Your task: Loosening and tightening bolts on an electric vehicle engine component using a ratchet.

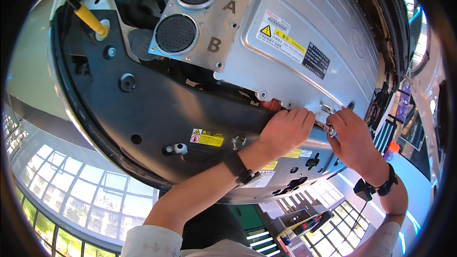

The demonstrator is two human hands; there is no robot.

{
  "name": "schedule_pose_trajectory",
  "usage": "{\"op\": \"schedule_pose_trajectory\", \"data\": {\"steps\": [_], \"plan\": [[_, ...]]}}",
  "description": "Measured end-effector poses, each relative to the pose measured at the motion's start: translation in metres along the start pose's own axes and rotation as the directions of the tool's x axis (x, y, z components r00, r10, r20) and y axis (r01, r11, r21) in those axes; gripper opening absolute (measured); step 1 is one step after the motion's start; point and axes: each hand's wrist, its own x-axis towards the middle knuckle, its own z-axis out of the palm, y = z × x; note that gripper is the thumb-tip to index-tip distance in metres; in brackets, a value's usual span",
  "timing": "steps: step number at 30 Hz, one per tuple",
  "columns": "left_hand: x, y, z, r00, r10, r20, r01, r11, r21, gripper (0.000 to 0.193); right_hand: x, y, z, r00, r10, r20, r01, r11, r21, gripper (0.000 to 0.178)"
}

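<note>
Your right hand (351,138) pinches a shiny metal piece (326,127) in its grip, by the ribbed silver housing (297,74); your left hand (288,131) curls beside it, though you can't tell what that grip holds. Small metal bolts (235,141) rest on the smooth black panel (190,109).

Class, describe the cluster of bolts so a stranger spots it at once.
Find the long black panel below the silver box. Follow it to the left hand and its black wristband; just above that, right of a yellow label, sits the cluster of bolts. They lie loose, unlike the bolt fixed in the panel.
</note>
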Motion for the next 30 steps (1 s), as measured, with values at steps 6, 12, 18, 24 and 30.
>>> {"op": "schedule_pose_trajectory", "data": {"steps": [6,12,18,24,30], "plan": [[-0.002,0.001,0.003,0.998,0.058,-0.025,-0.056,0.995,0.082,0.027,-0.008,-0.014,0.008,0.723,0.379,0.577,-0.688,0.33,0.646,0.019],[0.001,0.006,0.006,0.998,0.049,-0.035,-0.043,0.985,0.167,0.026,0.005,-0.005,-0.009,0.854,0.155,0.497,-0.306,0.922,0.239,0.017],[0.002,0.006,0.01,0.997,0.075,-0.032,-0.067,0.979,0.194,0.024,0.001,0.001,0.002,0.946,0.077,0.316,-0.116,0.987,0.107,0.031],[0.0,0.005,0.011,0.999,0.042,-0.021,-0.038,0.988,0.148,0.023,-0.004,-0.006,0.026,0.68,0.264,0.684,-0.688,-0.094,0.72,0.038],[0.002,0.008,0.009,0.999,0.042,0.019,-0.045,0.979,0.197,0.02,-0.009,0.012,-0.018,0.906,0.057,0.42,-0.176,0.952,0.25,0.037]]}}
